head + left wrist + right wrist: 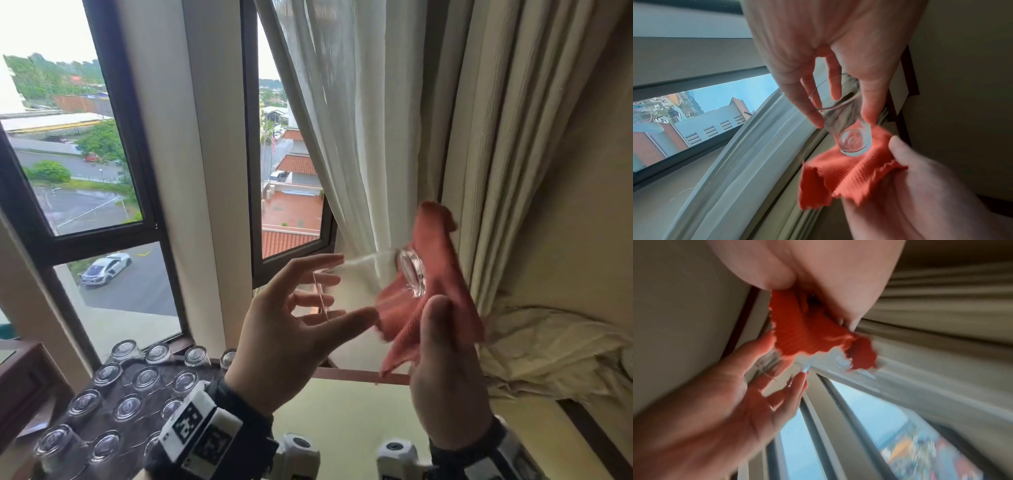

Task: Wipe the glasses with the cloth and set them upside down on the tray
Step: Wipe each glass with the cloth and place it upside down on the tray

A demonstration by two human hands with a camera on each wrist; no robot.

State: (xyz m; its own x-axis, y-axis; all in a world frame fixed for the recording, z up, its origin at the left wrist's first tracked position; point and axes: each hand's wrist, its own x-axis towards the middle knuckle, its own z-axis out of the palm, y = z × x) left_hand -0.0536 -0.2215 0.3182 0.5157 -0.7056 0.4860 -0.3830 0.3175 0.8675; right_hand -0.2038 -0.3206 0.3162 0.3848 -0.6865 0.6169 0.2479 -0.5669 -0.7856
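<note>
Glasses are what you are handling, and most of them already stand upside down on the dark tray at the lower left of the head view, on the bench under the tall window and beside the pale curtain. I count about fifteen inverted glasses there, in rows; the nearest ones are partly hidden behind your left wrist, so the count is not certain. One more glass is up in the air in front of you, lying roughly sideways with its thick base toward your right hand. Your left hand holds it near the open rim with nearly straight fingertips set on the outside wall, a light pinch and not a wrapped grip. Your right hand has its grip closed on the one orange cloth, thumb over a bunched fold, with the cloth pressed under and around the base. I judge the glass to be light, rigid, smooth and slippery, and easy to break if it drops onto the bench; the thin rim looks like the weakest part. Taking hold lower on the wall or at the heavy base, through the soft cloth, would likely be the surer hold.
</note>
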